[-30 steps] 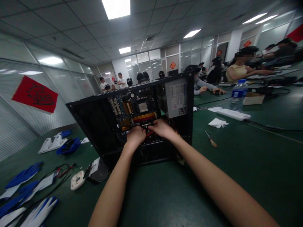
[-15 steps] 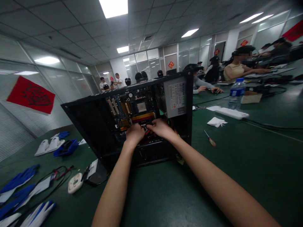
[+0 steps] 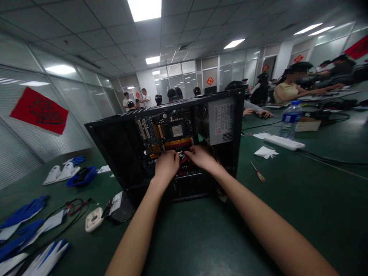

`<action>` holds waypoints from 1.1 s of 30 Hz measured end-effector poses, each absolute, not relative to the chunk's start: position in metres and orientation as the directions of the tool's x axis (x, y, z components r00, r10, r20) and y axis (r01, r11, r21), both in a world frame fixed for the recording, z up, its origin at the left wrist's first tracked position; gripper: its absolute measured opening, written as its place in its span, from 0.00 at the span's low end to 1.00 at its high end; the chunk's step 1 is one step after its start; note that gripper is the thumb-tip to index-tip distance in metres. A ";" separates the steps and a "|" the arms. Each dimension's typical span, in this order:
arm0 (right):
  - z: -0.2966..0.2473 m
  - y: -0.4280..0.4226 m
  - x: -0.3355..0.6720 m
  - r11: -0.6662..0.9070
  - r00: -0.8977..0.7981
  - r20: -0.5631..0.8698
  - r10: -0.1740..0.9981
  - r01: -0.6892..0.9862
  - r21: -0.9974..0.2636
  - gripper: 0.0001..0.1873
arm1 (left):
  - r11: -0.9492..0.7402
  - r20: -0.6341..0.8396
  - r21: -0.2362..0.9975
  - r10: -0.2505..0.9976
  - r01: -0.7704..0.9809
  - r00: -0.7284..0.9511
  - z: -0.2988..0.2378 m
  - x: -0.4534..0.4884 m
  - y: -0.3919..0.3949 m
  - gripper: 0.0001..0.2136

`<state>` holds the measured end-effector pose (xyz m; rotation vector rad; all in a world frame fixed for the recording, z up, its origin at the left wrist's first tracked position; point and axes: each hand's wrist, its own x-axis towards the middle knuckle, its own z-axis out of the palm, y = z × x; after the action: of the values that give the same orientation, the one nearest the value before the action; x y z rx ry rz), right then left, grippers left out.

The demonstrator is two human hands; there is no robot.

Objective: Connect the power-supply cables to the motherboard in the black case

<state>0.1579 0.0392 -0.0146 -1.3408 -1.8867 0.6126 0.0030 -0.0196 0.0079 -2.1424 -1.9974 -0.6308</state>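
Observation:
An open black computer case (image 3: pixel 115 153) stands on the green table, showing its motherboard (image 3: pixel 165 132) and a grey power supply (image 3: pixel 222 120). Both my hands reach inside, below the motherboard's lower edge. My left hand (image 3: pixel 166 165) is curled, knuckles up. My right hand (image 3: pixel 201 157) is beside it, fingertips pointing left. Their fingertips meet at a small cable connector (image 3: pixel 181 155) with red wires; the fingers hide most of it.
A screwdriver (image 3: pixel 258 173), a white tissue (image 3: pixel 266 152), a power strip (image 3: pixel 284 142) and a water bottle (image 3: pixel 289 119) lie right of the case. Blue-and-white gloves (image 3: pixel 27 214), a white round device (image 3: pixel 93 220) and a black drive (image 3: pixel 120 207) lie left. Other people sit at the far right.
Both hands stay at the same spot under the motherboard, the left one curling slightly lower. The view has shifted a little.

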 end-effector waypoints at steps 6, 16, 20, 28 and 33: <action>-0.004 0.028 0.158 0.335 -0.256 0.229 0.939 0.546 -0.768 0.11 | -0.328 0.185 0.438 0.944 0.837 0.273 0.006 -0.004 -0.024 0.19; -0.007 0.026 0.154 0.373 -0.309 0.228 0.923 0.864 -0.339 0.21 | -0.179 0.201 0.196 0.970 0.964 0.139 0.008 0.003 -0.025 0.15; -0.008 0.025 0.154 0.426 -0.383 0.192 0.903 0.852 -0.304 0.18 | -0.080 0.196 0.076 0.978 0.994 0.064 0.014 0.014 -0.032 0.17; 0.001 0.019 0.150 0.423 -0.402 0.135 0.906 0.872 -0.245 0.19 | -0.016 0.202 0.043 0.979 0.999 0.007 0.013 0.020 -0.028 0.16; 0.006 0.021 0.148 0.414 -0.402 0.097 0.910 0.878 -0.241 0.20 | -0.003 0.188 0.038 0.982 0.999 -0.004 0.015 0.023 -0.027 0.16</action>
<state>0.1479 0.0212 0.0055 -1.5787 -2.4556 0.2230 0.0229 -0.0272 0.0147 -2.1382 -2.1400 -0.2439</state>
